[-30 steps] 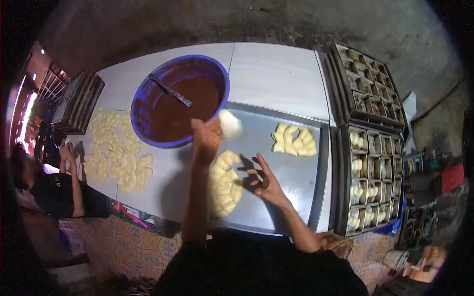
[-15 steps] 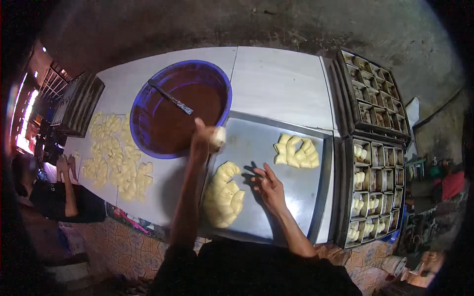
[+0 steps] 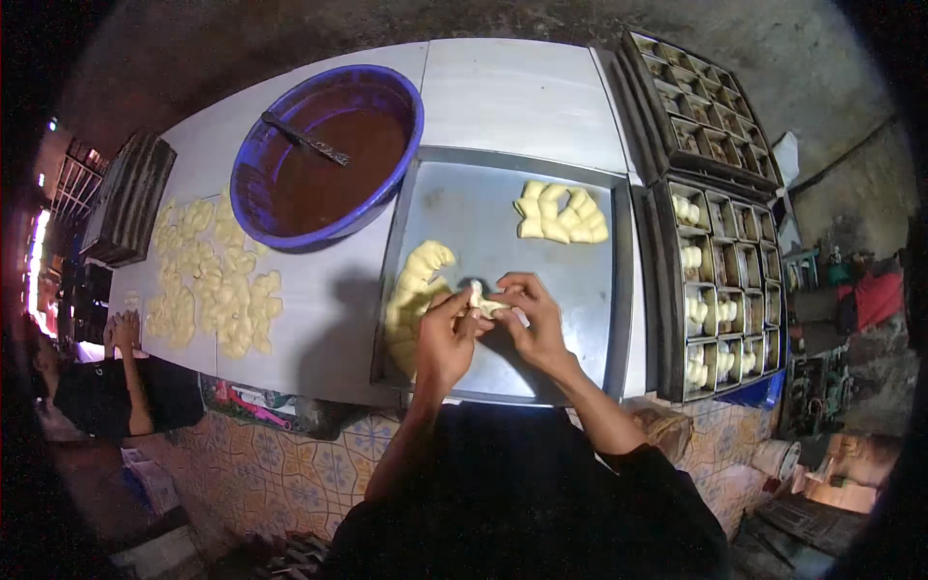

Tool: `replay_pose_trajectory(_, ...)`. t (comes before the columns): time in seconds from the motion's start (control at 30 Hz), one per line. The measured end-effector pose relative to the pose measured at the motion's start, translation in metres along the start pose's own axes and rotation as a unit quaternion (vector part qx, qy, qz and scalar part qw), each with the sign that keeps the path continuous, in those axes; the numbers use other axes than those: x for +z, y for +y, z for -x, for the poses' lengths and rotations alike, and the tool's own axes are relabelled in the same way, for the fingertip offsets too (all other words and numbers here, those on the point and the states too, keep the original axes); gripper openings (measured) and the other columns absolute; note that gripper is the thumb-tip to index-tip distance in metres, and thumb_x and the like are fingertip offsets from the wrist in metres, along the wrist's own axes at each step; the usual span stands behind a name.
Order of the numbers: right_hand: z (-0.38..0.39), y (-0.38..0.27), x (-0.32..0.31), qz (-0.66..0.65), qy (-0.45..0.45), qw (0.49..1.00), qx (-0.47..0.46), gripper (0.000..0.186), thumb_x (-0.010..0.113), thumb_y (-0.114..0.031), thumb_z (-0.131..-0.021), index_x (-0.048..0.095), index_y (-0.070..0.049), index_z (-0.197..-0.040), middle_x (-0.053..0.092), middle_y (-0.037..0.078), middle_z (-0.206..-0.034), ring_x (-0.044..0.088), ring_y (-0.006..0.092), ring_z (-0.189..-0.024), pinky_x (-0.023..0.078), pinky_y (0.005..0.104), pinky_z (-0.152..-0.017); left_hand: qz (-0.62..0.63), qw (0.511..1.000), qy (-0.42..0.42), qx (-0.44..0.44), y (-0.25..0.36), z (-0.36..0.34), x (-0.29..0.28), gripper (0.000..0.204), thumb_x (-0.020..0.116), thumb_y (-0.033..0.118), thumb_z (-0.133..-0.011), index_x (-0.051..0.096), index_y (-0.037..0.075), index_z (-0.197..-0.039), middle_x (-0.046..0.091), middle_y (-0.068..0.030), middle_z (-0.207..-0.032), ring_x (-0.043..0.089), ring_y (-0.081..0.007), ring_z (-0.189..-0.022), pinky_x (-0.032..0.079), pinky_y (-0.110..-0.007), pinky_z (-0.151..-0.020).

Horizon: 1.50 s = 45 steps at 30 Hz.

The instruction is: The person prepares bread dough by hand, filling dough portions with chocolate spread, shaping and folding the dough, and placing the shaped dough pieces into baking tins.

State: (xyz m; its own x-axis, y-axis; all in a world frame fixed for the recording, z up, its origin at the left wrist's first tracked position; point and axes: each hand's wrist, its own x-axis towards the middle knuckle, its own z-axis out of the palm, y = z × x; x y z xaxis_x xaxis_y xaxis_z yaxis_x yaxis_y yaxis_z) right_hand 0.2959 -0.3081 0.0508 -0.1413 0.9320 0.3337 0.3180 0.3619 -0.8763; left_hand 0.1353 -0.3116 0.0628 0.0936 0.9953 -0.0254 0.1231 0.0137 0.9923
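My left hand (image 3: 448,338) and my right hand (image 3: 532,324) pinch a small pale piece of dough (image 3: 486,304) between their fingertips, over a metal tray (image 3: 575,343). Beside my left hand lies a curved group of yellow dough pieces (image 3: 411,300), partly hidden by that hand. Another group of dough pieces (image 3: 563,215) lies at the tray's upper right. A blue basin (image 3: 401,101) of brown liquid, with a long dark utensil (image 3: 304,137) resting in it, stands above and left of the tray.
Many flattened dough pieces (image 3: 217,280) cover the table's left part, near stacked dark pans (image 3: 130,198). Stacked compartment pans, upper (image 3: 701,106) and lower (image 3: 730,290), stand right; the lower holds some dough. A co-worker's hands (image 3: 121,333) rest at the left table edge. Patterned tiled floor (image 3: 290,459) shows below.
My left hand has come down from near the basin's rim to meet my right hand with the dough. My right hand's fingers have closed on it. The whole view has shifted.
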Motion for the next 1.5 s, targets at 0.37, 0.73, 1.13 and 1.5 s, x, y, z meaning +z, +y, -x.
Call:
replay_pose_trajectory(0.37,0.037,0.009,0.008,-0.082,-0.021,0.988,0.13,0.025,0.065,-0.005,-0.083,0.067,-0.001,-0.108,0.059,0.012,-0.107,0.06,0.0202,-0.099,0.048,0.029,-0.08,0.226,0.961,0.081,-0.135,-0.018,0.026,0.023,0.024,0.069,0.019,-0.088,0.063,-0.004,-0.092,0.058,-0.0021,-0.079,0.056,-0.0087,-0.071,0.05,-0.023,-0.066)
replay_pose_trajectory(0.73,0.029,0.056,0.015,-0.093,-0.113,0.972,0.184,0.049,0.057,0.007,-0.081,0.051,-0.001,-0.129,0.063,0.012,-0.111,0.061,0.0201,-0.1,0.048,0.0302,-0.089,0.104,0.987,0.082,0.094,-0.056,0.024,0.008,0.046,0.066,-0.008,-0.073,0.051,0.003,-0.115,0.052,-0.0102,-0.109,0.049,-0.0173,-0.109,0.04,-0.031,-0.093)
replay_pose_trajectory(1.13,-0.011,0.051,0.081,0.293,-0.103,0.949,0.058,0.043,0.061,-0.008,-0.071,0.052,0.0,-0.113,0.06,0.022,-0.102,0.054,0.0402,-0.1,0.042,0.0469,-0.086,-0.265,0.963,0.039,0.025,-0.085,0.012,-0.025,0.096,0.06,-0.004,-0.078,-0.005,0.002,-0.148,0.042,-0.0203,-0.141,0.047,-0.0379,-0.124,0.029,-0.046,-0.109)
replay_pose_trajectory(1.5,-0.01,-0.018,-0.005,-0.338,0.052,0.937,0.068,0.025,0.067,0.002,-0.08,0.051,-0.004,-0.097,0.049,0.006,-0.105,0.052,0.0125,-0.098,0.047,0.0265,-0.081,-0.279,0.958,0.022,0.065,-0.057,0.016,-0.014,0.086,0.073,0.015,-0.076,0.026,0.005,-0.148,0.048,-0.0189,-0.136,0.051,-0.0309,-0.121,0.027,-0.043,-0.109)
